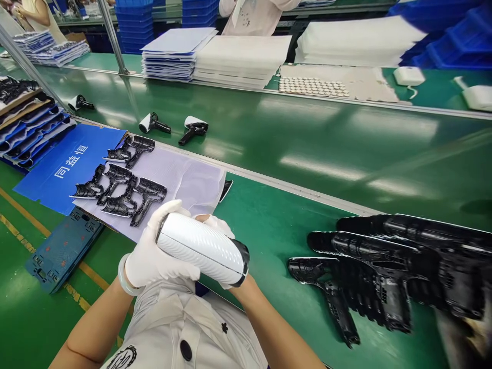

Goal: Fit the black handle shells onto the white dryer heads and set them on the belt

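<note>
Close in front of my body I hold a white, ribbed hair dryer housing [202, 246] with a black end at the right. A seam runs along its length. My left hand [154, 256], in a white glove, is closed around its left end. Behind the housing is my right hand [219, 225], also gloved; most of its fingers are hidden by the housing. Several black housing halves [148, 192] lie on a pale sheet [196, 177] just beyond my left hand. To my right, more black housing halves [388, 287] are stacked in rows on the green table [265, 246].
Three black-and-white hair dryers [194, 128] lie on the green conveyor belt [246, 115]. Across it are stacks of white sheets [242, 59] and blue crates [457, 41]. A blue board [73, 164] lies at the left, above a blue plastic crate [65, 248]. Other people stand beyond.
</note>
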Demonstrator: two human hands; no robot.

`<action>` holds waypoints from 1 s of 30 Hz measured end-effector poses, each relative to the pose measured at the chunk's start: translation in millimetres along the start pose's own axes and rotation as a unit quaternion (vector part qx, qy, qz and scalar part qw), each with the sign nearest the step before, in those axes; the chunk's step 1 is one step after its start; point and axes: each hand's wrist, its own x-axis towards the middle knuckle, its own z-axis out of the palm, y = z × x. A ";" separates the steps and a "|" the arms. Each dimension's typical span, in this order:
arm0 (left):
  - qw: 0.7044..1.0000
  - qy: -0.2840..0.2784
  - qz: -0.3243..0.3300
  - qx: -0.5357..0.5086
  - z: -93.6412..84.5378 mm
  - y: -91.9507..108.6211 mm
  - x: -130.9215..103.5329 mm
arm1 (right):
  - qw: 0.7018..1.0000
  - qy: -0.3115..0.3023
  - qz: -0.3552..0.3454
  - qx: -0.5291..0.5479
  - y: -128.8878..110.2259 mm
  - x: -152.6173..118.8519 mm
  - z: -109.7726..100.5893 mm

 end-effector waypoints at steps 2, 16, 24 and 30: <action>1.000 -0.003 0.008 0.002 -0.7 0.3 0.0 | 0.999 0.018 -0.026 -0.019 -1.6 6.7 -2.3; 0.999 -0.021 -0.022 0.022 -1.8 4.1 0.2 | 0.928 0.196 -0.243 -0.205 18.0 27.9 -10.9; 0.997 0.003 -0.032 0.065 1.8 8.2 0.5 | 0.942 0.192 -0.200 -0.188 16.5 34.9 -13.0; 0.988 0.046 -0.077 0.122 7.1 16.0 0.3 | 0.959 0.222 -0.089 -0.154 5.9 37.2 -14.4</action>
